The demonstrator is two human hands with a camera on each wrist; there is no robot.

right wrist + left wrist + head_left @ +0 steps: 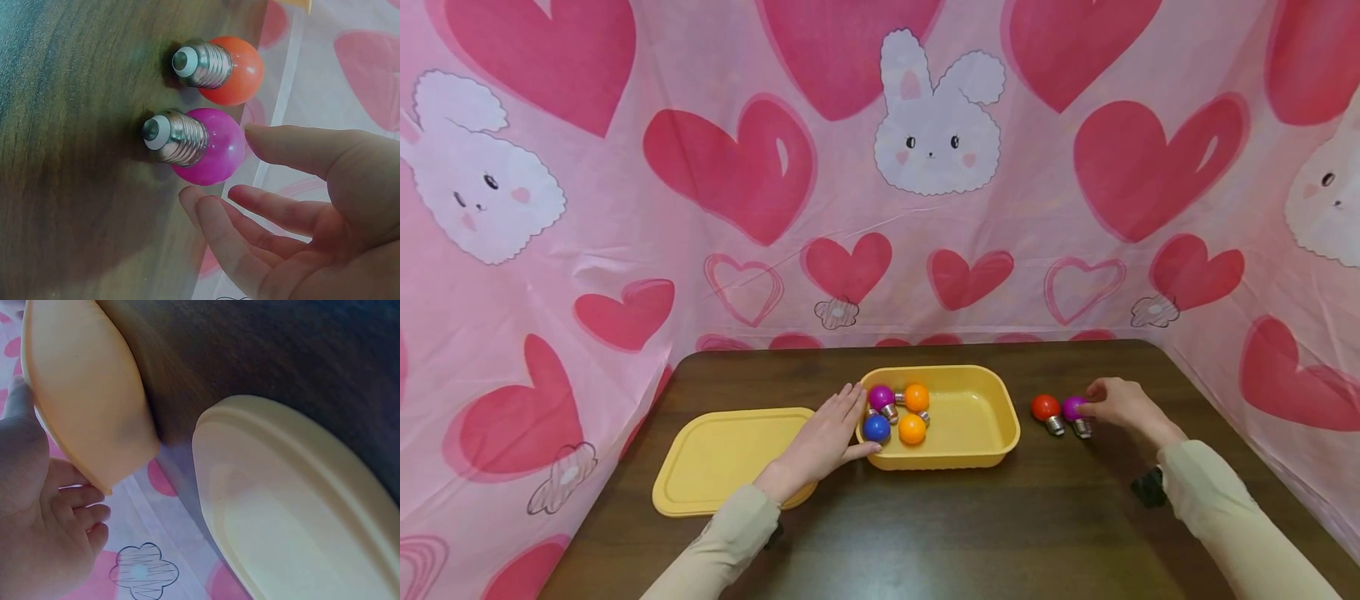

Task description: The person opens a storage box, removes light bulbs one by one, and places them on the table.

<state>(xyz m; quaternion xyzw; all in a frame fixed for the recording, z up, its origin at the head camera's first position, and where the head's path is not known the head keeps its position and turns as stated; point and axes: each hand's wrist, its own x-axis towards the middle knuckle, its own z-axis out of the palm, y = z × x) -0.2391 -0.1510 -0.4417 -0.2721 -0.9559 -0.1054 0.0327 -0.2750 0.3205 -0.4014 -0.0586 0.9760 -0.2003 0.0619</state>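
Observation:
My left hand (822, 440) rests along the left end of a yellow plastic box (973, 460), fingers extended at its rim and thumb by the near corner. Inside the box, at the left, lie a purple bulb (882, 397), a blue bulb (876, 428) and two orange bulbs (912, 429). To the right of the box, another purple bulb (215, 147) lies on the table beside a red bulb (1045, 407). My right hand (325, 206) reaches this purple bulb from the right. Its thumb tip is right at the globe, while the other fingers stay spread apart below it in the right wrist view.
A yellow lid (722, 462) lies flat on the dark wooden table (925, 533), left of the box and partly behind my left hand. Pink cloth (917, 225) with hearts and rabbits hangs behind the table and along both sides.

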